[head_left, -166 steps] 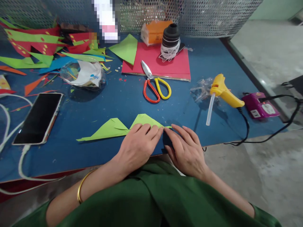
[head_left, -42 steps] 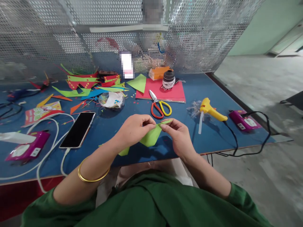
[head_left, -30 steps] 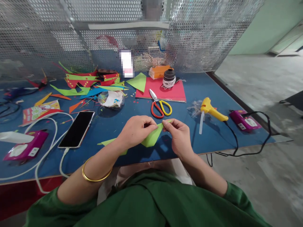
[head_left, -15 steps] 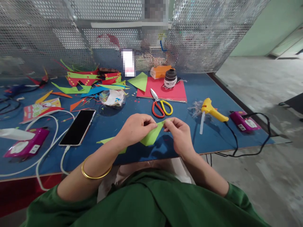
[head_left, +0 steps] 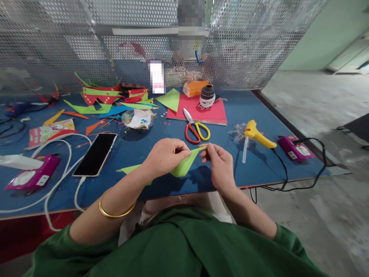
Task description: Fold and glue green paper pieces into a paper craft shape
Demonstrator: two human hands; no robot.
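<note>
Green paper (head_left: 184,165), cut with angled edges, lies across the lower centre of the frame, held at its right part between two bare hands above the blue table (head_left: 173,130). Left hand (head_left: 165,156) has its thumb brought against the curled forefinger, pinching the sheet by its upper edge; right hand (head_left: 221,165) nips the narrow end between thumb and forefinger, its other fingers curled in.

It looks like thin craft paper or card: very light, stiff enough to keep its shape between two pinches, yet likely easy to crease. Slipping seems a small worry; tearing or kinking at the slender end is the likelier trouble. The broad part should take a firmer pinch, and the thin end is best held flat between thumb and fingertip, without a hard pull.

Its long axis runs from left to right, rising slightly toward the right. The right end tapers to a thin point aimed right and a little up, just below the handles of the scissors (head_left: 190,124). The broad part slants down and left, its lowest corner toward the bottom of the frame. Another pointed end shows left of the left wrist, aimed left; the stretch between is hidden by that hand and forearm, so whether it is all one piece cannot be told.
</note>
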